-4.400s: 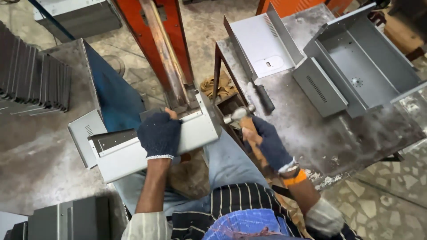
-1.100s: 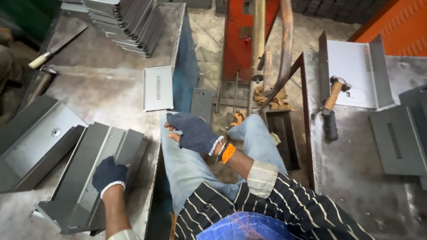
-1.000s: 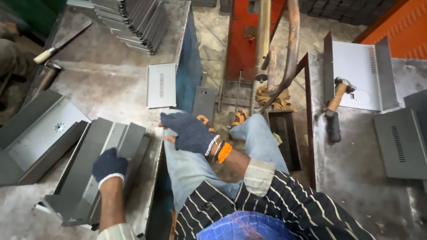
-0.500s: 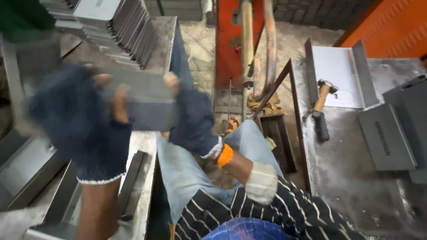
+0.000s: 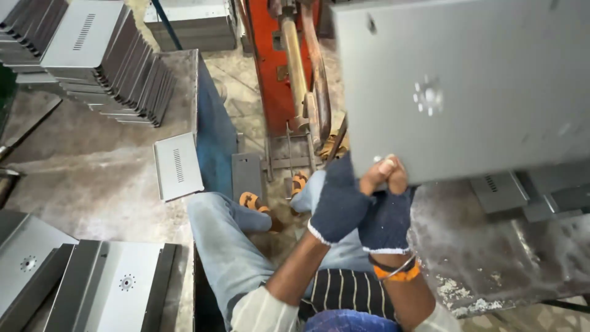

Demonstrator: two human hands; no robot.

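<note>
A large grey sheet-metal panel (image 5: 467, 92) with a small ring of punched holes fills the upper right, held up close to the camera. Both of my hands wear dark blue knit gloves and grip its lower edge side by side. My left hand (image 5: 338, 206) is on the left, with bare fingertips showing at the edge. My right hand (image 5: 386, 222) is beside it, an orange bangle on that wrist. The panel hides most of the right-hand table (image 5: 491, 264) behind it.
A row of stacked grey panels (image 5: 92, 55) stands at the upper left on the left table. A single vented panel (image 5: 178, 165) lies near its edge, and folded panels (image 5: 123, 283) lie at the lower left. A red-orange machine (image 5: 289, 61) stands ahead between the tables.
I picked a grey panel up off the left table with both hands and swung it up and over to the right. My view has turned right with it.
</note>
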